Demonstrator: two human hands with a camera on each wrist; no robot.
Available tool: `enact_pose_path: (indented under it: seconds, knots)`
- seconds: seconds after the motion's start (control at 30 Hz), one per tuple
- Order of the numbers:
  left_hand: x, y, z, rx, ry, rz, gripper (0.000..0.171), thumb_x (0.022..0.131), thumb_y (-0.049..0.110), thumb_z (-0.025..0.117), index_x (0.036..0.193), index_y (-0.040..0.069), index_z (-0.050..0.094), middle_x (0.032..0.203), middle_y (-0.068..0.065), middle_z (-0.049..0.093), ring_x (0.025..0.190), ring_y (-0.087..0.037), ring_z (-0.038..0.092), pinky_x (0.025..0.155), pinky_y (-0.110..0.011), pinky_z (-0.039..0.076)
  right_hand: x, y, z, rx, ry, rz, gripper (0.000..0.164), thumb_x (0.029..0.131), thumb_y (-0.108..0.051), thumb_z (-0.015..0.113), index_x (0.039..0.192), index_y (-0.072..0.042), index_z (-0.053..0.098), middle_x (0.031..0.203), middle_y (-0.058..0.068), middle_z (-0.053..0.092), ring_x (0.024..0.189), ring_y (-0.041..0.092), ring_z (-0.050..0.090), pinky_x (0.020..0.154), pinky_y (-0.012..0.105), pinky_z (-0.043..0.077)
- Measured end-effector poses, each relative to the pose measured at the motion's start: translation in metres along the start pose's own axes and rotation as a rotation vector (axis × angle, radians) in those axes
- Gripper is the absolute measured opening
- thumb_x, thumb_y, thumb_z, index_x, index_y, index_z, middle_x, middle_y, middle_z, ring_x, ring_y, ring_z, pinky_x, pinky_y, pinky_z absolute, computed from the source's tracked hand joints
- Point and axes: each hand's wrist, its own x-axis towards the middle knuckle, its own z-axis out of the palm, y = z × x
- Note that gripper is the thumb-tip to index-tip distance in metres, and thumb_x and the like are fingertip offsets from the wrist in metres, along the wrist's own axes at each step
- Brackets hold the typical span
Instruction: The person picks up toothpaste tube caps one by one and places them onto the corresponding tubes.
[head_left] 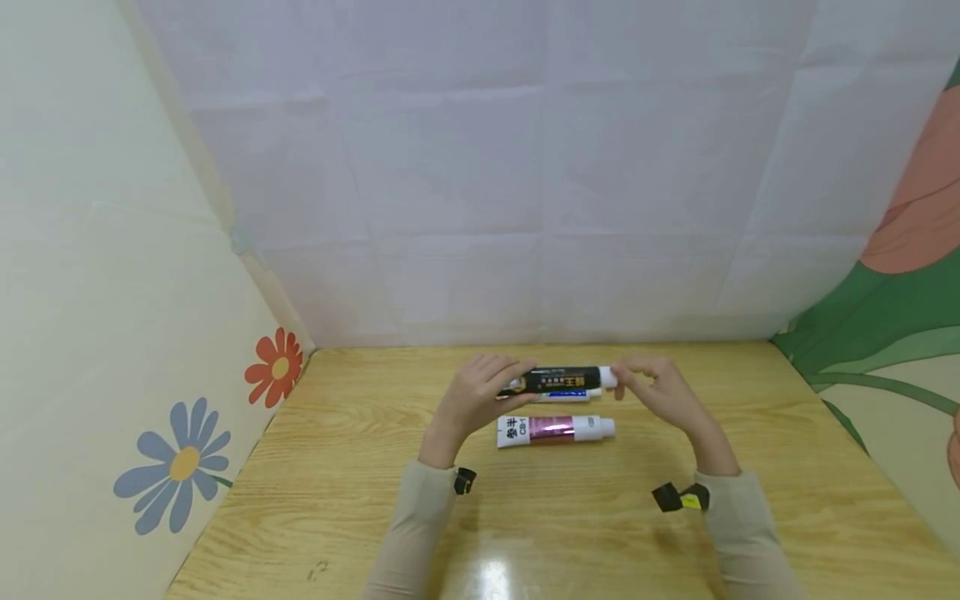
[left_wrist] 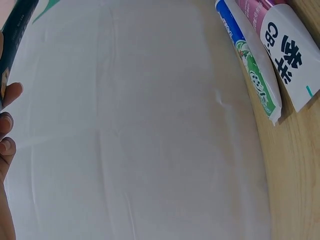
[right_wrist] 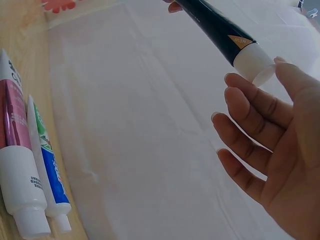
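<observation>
A black toothpaste tube (head_left: 562, 379) with gold lettering and a white cap (right_wrist: 254, 64) is held level above the table. My left hand (head_left: 480, 392) grips its tail end, fingers over the top and thumb below. At the other end, the thumb and forefinger of my right hand (head_left: 660, 387) pinch the cap, while the other fingers curve loosely apart from it. Below lie a pink-and-white toothpaste tube (head_left: 551, 429) and, behind it, a blue, green and white tube (right_wrist: 49, 160), partly hidden in the head view by the held tube.
The wooden table (head_left: 337, 492) meets a white sheet (head_left: 540, 208) hanging at its back edge. Painted walls stand on both sides, with flowers (head_left: 183, 462) on the left. Black wrist bands (head_left: 678, 497) show near both sleeves.
</observation>
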Motion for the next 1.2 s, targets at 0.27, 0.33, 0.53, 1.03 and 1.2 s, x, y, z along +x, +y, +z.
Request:
enact_pose_path:
  seconds: [0.27,0.33,0.53,1.03,1.2]
  knots:
    - [0.001,0.001,0.002,-0.002,0.007,0.008,0.047,0.075,0.04,0.074,0.108,0.007,0.066,0.093,-0.001,0.068,0.08,-0.011,0.062,0.076,-0.021,0.052,0.0,0.006,0.001,0.043,-0.002,-0.026,0.033,0.095,0.0,0.045,0.068,-0.008,0.063,0.067,-0.007,0.062,0.069,0.014,0.06,0.079,0.04,0.045]
    - [0.002,0.001,0.002,0.0,0.009,0.01,0.047,0.075,0.039,0.074,0.109,0.007,0.066,0.093,-0.001,0.068,0.08,-0.011,0.062,0.076,-0.021,0.052,0.0,0.007,0.001,0.055,-0.004,-0.028,0.032,0.095,0.0,0.045,0.07,-0.004,0.064,0.065,-0.007,0.061,0.066,0.015,0.06,0.08,0.042,0.044]
    - [0.002,0.002,0.002,0.007,0.005,0.011,0.045,0.077,0.039,0.072,0.109,0.008,0.066,0.093,0.0,0.068,0.081,-0.01,0.062,0.076,-0.02,0.051,0.0,0.007,0.0,0.072,-0.005,-0.01,0.031,0.096,0.0,0.043,0.073,-0.001,0.064,0.065,-0.007,0.062,0.064,0.016,0.06,0.081,0.043,0.043]
    - [0.002,0.0,-0.002,0.017,0.007,0.011,0.048,0.072,0.037,0.077,0.108,0.007,0.066,0.093,-0.002,0.067,0.08,-0.011,0.062,0.075,-0.021,0.052,-0.002,0.013,-0.004,-0.031,0.005,0.036,0.03,0.098,-0.005,0.042,0.079,-0.001,0.065,0.076,0.008,0.067,0.079,0.006,0.06,0.08,0.031,0.047]
    - [0.002,0.0,-0.004,0.023,0.012,0.012,0.045,0.074,0.037,0.075,0.106,0.006,0.067,0.092,-0.002,0.068,0.079,-0.011,0.062,0.074,-0.021,0.052,-0.002,0.038,-0.001,-0.034,0.023,0.054,0.023,0.096,-0.007,0.046,0.086,-0.007,0.067,0.085,0.004,0.068,0.085,0.005,0.059,0.082,0.037,0.048]
